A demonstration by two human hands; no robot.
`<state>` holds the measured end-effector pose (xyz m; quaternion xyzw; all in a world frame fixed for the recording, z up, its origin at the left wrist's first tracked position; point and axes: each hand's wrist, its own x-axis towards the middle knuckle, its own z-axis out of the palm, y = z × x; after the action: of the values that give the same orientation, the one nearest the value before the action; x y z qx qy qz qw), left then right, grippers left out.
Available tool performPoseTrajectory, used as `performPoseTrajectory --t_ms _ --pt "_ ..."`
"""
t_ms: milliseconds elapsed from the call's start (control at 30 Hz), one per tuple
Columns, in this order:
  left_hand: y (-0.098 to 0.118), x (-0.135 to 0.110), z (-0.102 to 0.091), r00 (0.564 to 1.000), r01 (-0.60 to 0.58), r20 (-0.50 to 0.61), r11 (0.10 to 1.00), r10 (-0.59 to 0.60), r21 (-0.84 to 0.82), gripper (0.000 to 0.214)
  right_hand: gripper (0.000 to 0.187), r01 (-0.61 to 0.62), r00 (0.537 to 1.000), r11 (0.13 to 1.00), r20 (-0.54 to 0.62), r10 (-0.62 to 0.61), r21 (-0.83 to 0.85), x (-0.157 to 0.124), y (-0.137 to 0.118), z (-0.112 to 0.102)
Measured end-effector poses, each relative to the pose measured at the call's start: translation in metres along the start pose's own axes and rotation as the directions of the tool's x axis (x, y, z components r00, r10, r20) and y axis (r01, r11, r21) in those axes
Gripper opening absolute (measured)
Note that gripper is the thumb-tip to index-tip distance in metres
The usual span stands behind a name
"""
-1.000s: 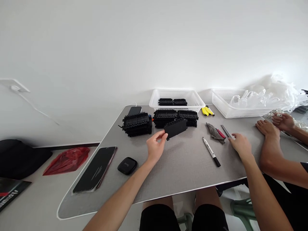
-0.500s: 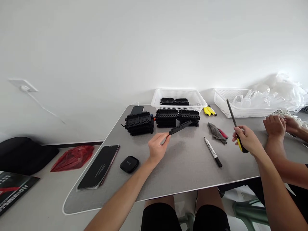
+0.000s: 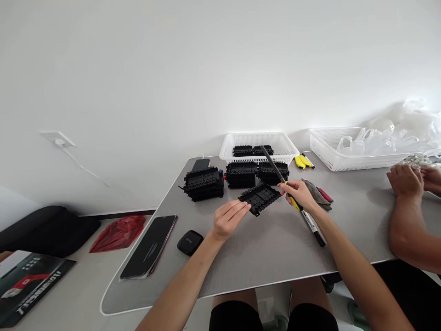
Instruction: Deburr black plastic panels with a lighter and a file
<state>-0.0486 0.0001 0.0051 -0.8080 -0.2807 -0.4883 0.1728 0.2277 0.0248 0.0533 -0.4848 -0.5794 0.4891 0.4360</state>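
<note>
My left hand (image 3: 228, 219) pinches the near edge of a flat black ribbed plastic panel (image 3: 260, 197) and holds it just above the grey table (image 3: 262, 243), ribbed side up. My right hand (image 3: 299, 193) is closed round the yellow handle of a screwdriver (image 3: 277, 174), whose dark shaft points up and to the left over the panel. Behind the panel stand black plastic blocks (image 3: 204, 183) and two stacks of the same panels (image 3: 256, 173).
A white basket (image 3: 259, 145) with black parts and another white basket (image 3: 347, 151) with clear plastic sit at the back. A marker (image 3: 313, 224), grey cloth (image 3: 316, 193), yellow tools (image 3: 303, 161), a phone (image 3: 150, 246) and a small black case (image 3: 189, 242) lie about. Another person's hands (image 3: 409, 180) rest at right.
My right hand picked the screwdriver up off the table and brought it left to the panel. My left hand turned the panel flat with its ribbed side up.
</note>
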Motion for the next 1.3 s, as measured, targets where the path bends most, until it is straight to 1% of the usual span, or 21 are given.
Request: performPoseTrajectory --t_ms 100,200,300,367,400,433,467,500,533,567,633,700,733,767,833,933,1000,1100,1167,1233,1300 --pt "-0.003 -0.003 0.002 0.999 -0.005 -0.047 0.998 0.002 -0.062 0.017 0.045 -0.04 0.999 0.997 0.013 0.039 0.066 -0.003 0.011 0.0" --pt "-0.006 -0.007 0.004 1.0 0.01 0.002 0.995 -0.009 -0.103 0.017 0.048 -0.101 0.993 0.982 0.079 0.089 0.159 -0.011 0.016 0.0" --pt "-0.005 -0.008 0.006 0.999 0.022 0.036 0.997 -0.019 -0.076 0.015 0.05 -0.144 0.984 0.965 0.138 0.116 0.219 -0.015 0.017 0.002" --pt "-0.001 -0.006 0.008 0.996 0.09 -0.003 0.994 -0.09 -0.059 0.014 0.052 -0.145 0.986 0.952 0.116 0.118 0.27 -0.015 0.019 0.005" --pt "0.002 -0.004 0.009 0.987 0.154 -0.044 0.986 -0.157 -0.056 0.013 0.053 -0.14 0.989 0.946 0.094 0.117 0.293 -0.014 0.02 0.007" --pt "0.006 -0.002 0.011 0.966 0.238 -0.084 0.969 -0.243 -0.062 0.012 0.053 -0.132 0.991 0.941 0.07 0.116 0.311 -0.014 0.021 0.009" --pt "0.011 0.0 0.013 0.933 0.331 -0.118 0.94 -0.34 -0.086 0.011 0.053 -0.123 0.992 0.939 0.048 0.113 0.323 -0.013 0.022 0.01" --pt "0.015 0.002 0.015 0.893 0.417 -0.125 0.899 -0.432 -0.131 0.01 0.052 -0.112 0.994 0.937 0.028 0.109 0.33 -0.013 0.023 0.012" --pt "0.019 0.004 0.017 0.849 0.496 -0.093 0.846 -0.52 -0.197 0.009 0.052 -0.098 0.995 0.937 0.01 0.101 0.336 -0.013 0.023 0.014" --pt "0.022 0.005 0.019 0.8 0.567 -0.033 0.773 -0.599 -0.283 0.01 0.051 -0.082 0.996 0.937 -0.007 0.09 0.34 -0.014 0.023 0.015" --pt "0.027 0.006 0.023 0.692 0.676 0.139 0.57 -0.708 -0.467 0.014 0.05 -0.05 0.997 0.94 -0.036 0.066 0.338 -0.015 0.023 0.017" --pt "0.028 0.007 0.026 0.6 0.724 0.302 0.342 -0.741 -0.6 0.019 0.049 -0.028 0.997 0.944 -0.065 0.052 0.328 -0.016 0.022 0.017" --pt "0.029 0.006 0.026 0.57 0.73 0.365 0.251 -0.736 -0.635 0.021 0.049 -0.022 0.996 0.946 -0.074 0.048 0.323 -0.016 0.021 0.017" --pt "0.029 0.007 0.027 0.552 0.734 0.415 0.186 -0.723 -0.653 0.025 0.048 -0.018 0.996 0.948 -0.079 0.045 0.318 -0.016 0.021 0.017" --pt "0.031 0.007 0.028 0.544 0.742 0.483 0.125 -0.687 -0.658 0.039 0.047 -0.008 0.996 0.951 -0.083 0.035 0.308 -0.016 0.021 0.017" --pt "0.035 0.009 0.03 0.556 0.755 0.525 0.129 -0.644 -0.642 0.073 0.047 -0.004 0.995 0.961 -0.097 0.032 0.276 -0.016 0.023 0.018" --pt "0.037 0.01 0.031 0.556 0.76 0.526 0.138 -0.644 -0.635 0.088 0.047 -0.005 0.995 0.968 -0.098 0.03 0.25 -0.015 0.024 0.019" --pt "0.039 0.012 0.03 0.537 0.768 0.518 0.132 -0.666 -0.627 0.093 0.047 0.0 0.997 0.975 -0.076 0.017 0.221 -0.015 0.025 0.021" --pt "0.04 0.013 0.028 0.527 0.768 0.525 0.109 -0.668 -0.632 0.094 0.047 0.006 0.998 0.98 -0.064 0.007 0.198 -0.016 0.025 0.021" --pt "0.041 0.015 0.026 0.509 0.768 0.556 0.055 -0.657 -0.638 0.096 0.047 0.013 0.998 0.987 -0.063 -0.003 0.161 -0.016 0.025 0.021" --pt "0.041 0.016 0.024 0.478 0.769 0.595 -0.02 -0.646 -0.639 0.1 0.045 0.009 0.998 0.993 -0.066 -0.001 0.122 -0.016 0.025 0.019"
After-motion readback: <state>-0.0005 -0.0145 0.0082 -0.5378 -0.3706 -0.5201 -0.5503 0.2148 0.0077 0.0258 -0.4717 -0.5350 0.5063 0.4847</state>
